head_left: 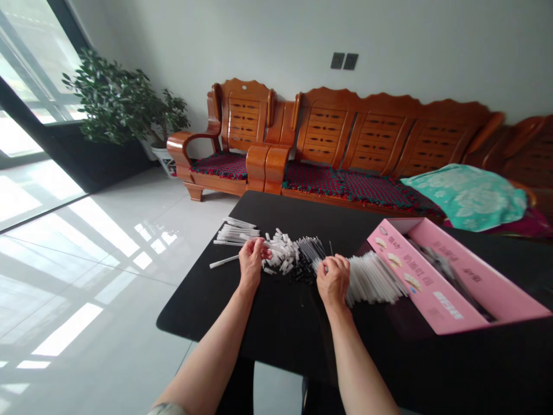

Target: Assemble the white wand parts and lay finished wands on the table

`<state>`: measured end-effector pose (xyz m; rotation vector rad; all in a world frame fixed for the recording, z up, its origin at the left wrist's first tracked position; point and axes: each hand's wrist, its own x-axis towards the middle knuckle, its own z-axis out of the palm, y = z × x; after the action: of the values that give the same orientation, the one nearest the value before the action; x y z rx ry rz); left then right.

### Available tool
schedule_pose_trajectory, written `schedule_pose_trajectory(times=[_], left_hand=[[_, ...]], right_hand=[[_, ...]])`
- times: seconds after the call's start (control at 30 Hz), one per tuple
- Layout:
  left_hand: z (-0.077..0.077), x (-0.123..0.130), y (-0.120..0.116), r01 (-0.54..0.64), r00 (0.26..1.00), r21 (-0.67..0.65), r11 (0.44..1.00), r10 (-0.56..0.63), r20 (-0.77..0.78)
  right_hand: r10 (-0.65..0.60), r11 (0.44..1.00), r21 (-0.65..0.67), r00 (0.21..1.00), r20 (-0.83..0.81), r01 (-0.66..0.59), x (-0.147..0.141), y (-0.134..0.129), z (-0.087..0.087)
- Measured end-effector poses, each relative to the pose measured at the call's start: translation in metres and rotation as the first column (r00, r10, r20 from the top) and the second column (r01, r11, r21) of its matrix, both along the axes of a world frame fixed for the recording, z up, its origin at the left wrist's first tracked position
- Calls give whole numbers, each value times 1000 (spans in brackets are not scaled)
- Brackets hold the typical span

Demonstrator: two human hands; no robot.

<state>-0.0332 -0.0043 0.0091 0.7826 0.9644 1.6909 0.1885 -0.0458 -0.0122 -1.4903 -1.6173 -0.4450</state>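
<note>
My left hand (250, 262) is closed in a pinch on a slim white pen part (264, 246), whose exact kind is blurred. Just right of it lies a loose heap of short white pen caps (283, 251). My right hand (333, 281) has its fingertips pressed together beside a bundle of dark-tipped pen refills (311, 249); what they hold is hidden. Small black plugs (302, 272) are scattered between the hands. Right of my right hand is a pile of translucent white pen barrels (374, 278). White pens (235, 232) lie in a row beyond my left hand, one set apart.
A long pink open box (425, 282) with dark contents stands on the right of the black table (289, 331). The table's rounded left corner is near my left forearm. Behind are a wooden sofa (328, 129), a turquoise cloth (470, 196) and a potted plant (125, 104).
</note>
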Motion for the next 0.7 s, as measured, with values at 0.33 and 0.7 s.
schedule_pose_trajectory(times=[0.33,0.7], left_hand=[[4,17,-14,455,880,33,890,-443,-172],[6,15,-14,401,899,29,916,-388,-201]], right_hand=[[371,929,10,929,-15,-371,-35,-10,22],[419,903,-94,908,-21,-419,-44,-11,20]])
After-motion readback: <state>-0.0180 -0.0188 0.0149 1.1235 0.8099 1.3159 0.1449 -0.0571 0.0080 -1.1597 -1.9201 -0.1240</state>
